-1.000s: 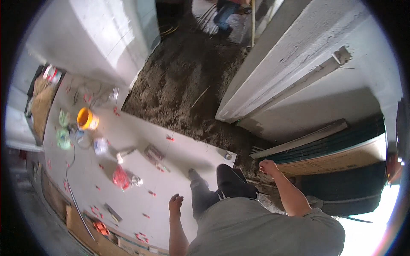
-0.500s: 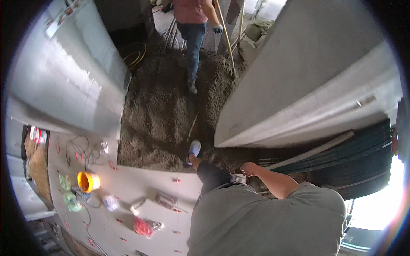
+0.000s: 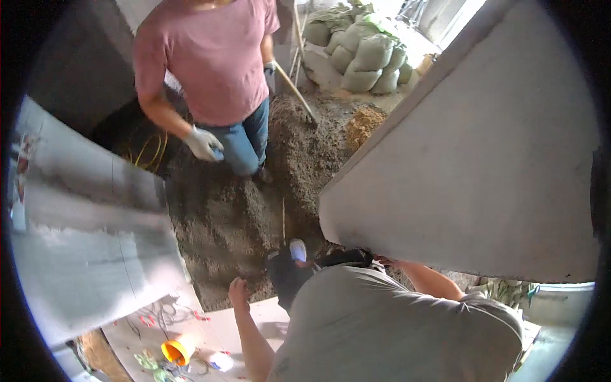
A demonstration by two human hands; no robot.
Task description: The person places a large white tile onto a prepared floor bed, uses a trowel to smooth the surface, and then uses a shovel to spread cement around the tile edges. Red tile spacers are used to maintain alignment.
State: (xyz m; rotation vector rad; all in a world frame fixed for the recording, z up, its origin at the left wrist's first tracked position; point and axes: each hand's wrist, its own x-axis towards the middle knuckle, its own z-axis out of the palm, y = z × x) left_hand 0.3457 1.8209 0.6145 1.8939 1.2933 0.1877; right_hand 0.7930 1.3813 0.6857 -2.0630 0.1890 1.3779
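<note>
At one o'clock from the empty, loosely curled left hand (image 3: 238, 294) (nearer), thin stick (image 3: 284, 219), axis twelve-to-six; right hand (image 3: 384, 261) partly hidden, grip indeterminable.

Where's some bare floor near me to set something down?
Pale tile looks bare between the soil, the white item and your left forearm. Ahead of your left hand, uneven soil lies open between the left wall and the thin stick. It's crowded around the yellow bucket, with green plastic and cables; a co-worker occupies soil farther ahead.
</note>
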